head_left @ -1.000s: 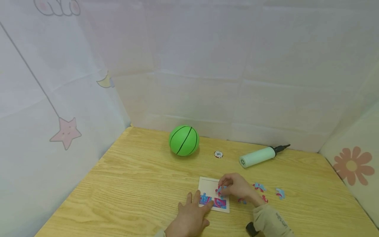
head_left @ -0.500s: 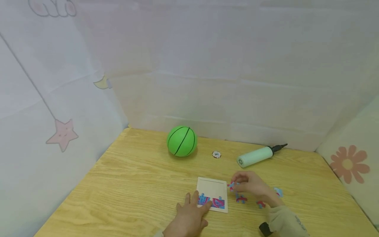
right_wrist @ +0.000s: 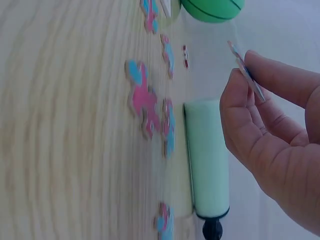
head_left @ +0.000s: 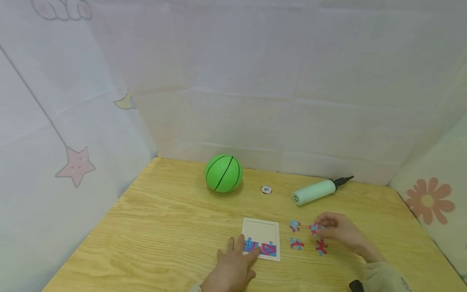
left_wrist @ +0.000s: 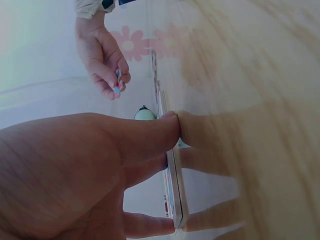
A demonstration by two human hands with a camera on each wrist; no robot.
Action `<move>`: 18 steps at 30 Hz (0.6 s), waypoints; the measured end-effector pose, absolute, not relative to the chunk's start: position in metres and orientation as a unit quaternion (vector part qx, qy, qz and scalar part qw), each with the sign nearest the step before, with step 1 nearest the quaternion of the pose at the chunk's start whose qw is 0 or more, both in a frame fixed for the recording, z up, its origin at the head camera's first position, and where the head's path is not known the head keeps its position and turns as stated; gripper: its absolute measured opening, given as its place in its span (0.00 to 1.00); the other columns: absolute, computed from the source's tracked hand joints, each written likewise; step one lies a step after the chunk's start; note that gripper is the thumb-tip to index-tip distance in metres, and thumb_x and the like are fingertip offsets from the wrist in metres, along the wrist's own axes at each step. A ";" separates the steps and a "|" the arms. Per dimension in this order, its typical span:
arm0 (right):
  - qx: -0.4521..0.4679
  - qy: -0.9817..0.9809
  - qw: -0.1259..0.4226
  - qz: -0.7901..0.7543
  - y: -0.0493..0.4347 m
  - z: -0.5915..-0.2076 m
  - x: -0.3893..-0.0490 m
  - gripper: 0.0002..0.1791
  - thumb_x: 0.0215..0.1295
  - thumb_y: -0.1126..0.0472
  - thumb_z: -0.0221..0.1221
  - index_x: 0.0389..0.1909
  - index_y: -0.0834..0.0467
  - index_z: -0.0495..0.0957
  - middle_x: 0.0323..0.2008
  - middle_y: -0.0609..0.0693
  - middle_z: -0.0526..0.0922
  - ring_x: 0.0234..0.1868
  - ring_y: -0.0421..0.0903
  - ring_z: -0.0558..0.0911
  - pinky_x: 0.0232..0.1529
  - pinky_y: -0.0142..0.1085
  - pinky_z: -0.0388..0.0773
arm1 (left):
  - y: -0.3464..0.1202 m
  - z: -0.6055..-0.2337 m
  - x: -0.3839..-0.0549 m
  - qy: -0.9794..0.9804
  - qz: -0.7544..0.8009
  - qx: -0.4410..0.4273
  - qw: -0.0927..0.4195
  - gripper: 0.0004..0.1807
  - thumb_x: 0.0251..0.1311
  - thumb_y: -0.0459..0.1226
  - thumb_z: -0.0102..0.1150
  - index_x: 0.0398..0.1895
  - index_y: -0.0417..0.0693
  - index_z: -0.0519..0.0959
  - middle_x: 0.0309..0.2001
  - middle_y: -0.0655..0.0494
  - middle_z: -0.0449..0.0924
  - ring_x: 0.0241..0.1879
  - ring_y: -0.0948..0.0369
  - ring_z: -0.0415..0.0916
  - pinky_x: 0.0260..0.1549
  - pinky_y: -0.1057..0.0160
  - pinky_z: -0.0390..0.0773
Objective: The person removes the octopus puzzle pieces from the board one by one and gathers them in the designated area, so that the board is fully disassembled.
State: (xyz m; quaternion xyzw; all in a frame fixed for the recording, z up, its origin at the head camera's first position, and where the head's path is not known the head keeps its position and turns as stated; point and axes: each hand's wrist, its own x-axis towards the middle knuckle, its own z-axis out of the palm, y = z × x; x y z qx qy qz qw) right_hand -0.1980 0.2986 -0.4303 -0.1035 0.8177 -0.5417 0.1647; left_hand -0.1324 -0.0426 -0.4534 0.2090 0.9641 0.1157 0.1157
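Note:
My left hand (head_left: 230,265) lies with fingers spread on the lower left edge of a square puzzle board (head_left: 260,227). In the left wrist view its thumb and fingers touch the board's side (left_wrist: 172,165). Pink, blue and purple pieces (head_left: 268,249) fill the board's bottom row; bare wood shows above. My right hand (head_left: 339,233) pinches a thin puzzle piece (right_wrist: 248,75) between thumb and fingers, raised above the table. Around it lie several loose pieces, among them one pink and blue piece (head_left: 321,246) and another (head_left: 296,243) nearer the board.
A green ball (head_left: 223,173) with black lines sits at the back of the wooden table (head_left: 164,211). Right of it are a poker chip (head_left: 266,189) and a pale green hand pump (head_left: 314,192) with a black nozzle. Cloth walls (head_left: 233,81) stand around the table.
My right hand has moved right, from over the board to above the loose pieces, still pinching a piece. Loose pieces near the board are uncovered. My left hand stays on the board.

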 end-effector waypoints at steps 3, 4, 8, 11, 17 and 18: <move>-0.098 0.820 0.164 -0.540 0.312 -0.431 -0.195 0.20 0.64 0.61 0.61 0.49 0.71 0.72 0.44 0.57 0.79 0.43 0.44 0.80 0.44 0.42 0.79 | -0.042 -0.452 -0.133 0.963 0.117 0.209 0.119 0.32 0.57 0.52 0.62 0.67 0.72 0.67 0.70 0.40 0.57 0.66 0.34 0.56 0.48 0.28 0.66; -0.098 0.820 0.163 -0.539 0.316 -0.432 -0.194 0.21 0.64 0.61 0.61 0.50 0.72 0.71 0.44 0.56 0.79 0.43 0.44 0.80 0.44 0.41 0.79 | -0.042 -0.452 -0.133 0.963 0.118 0.210 0.120 0.32 0.57 0.52 0.62 0.67 0.72 0.67 0.70 0.40 0.57 0.66 0.34 0.56 0.48 0.28 0.66; -0.107 0.817 0.169 -0.541 0.335 -0.438 -0.188 0.22 0.66 0.63 0.59 0.51 0.76 0.69 0.46 0.56 0.79 0.44 0.40 0.80 0.43 0.39 0.80 | -0.042 -0.452 -0.133 0.963 0.116 0.211 0.120 0.32 0.57 0.52 0.61 0.67 0.72 0.67 0.70 0.40 0.58 0.65 0.35 0.57 0.48 0.28 0.66; -0.107 0.811 0.182 -0.545 0.348 -0.444 -0.183 0.21 0.67 0.64 0.57 0.51 0.78 0.68 0.48 0.58 0.78 0.45 0.35 0.79 0.43 0.38 0.80 | -0.042 -0.452 -0.132 0.963 0.117 0.211 0.120 0.32 0.57 0.52 0.62 0.67 0.72 0.67 0.69 0.40 0.58 0.65 0.34 0.57 0.48 0.28 0.66; -0.105 0.815 0.203 -0.533 0.367 -0.453 -0.176 0.19 0.67 0.63 0.58 0.50 0.75 0.71 0.54 0.66 0.75 0.46 0.30 0.76 0.43 0.35 0.79 | -0.043 -0.452 -0.133 0.963 0.120 0.212 0.119 0.32 0.57 0.52 0.62 0.67 0.72 0.68 0.69 0.40 0.58 0.65 0.34 0.57 0.48 0.28 0.66; -0.110 0.812 0.208 -0.535 0.370 -0.455 -0.175 0.19 0.67 0.64 0.58 0.50 0.75 0.71 0.54 0.66 0.76 0.46 0.31 0.77 0.42 0.35 0.79 | -0.043 -0.452 -0.133 0.962 0.121 0.212 0.120 0.31 0.57 0.52 0.62 0.67 0.72 0.68 0.69 0.40 0.58 0.65 0.34 0.57 0.48 0.28 0.66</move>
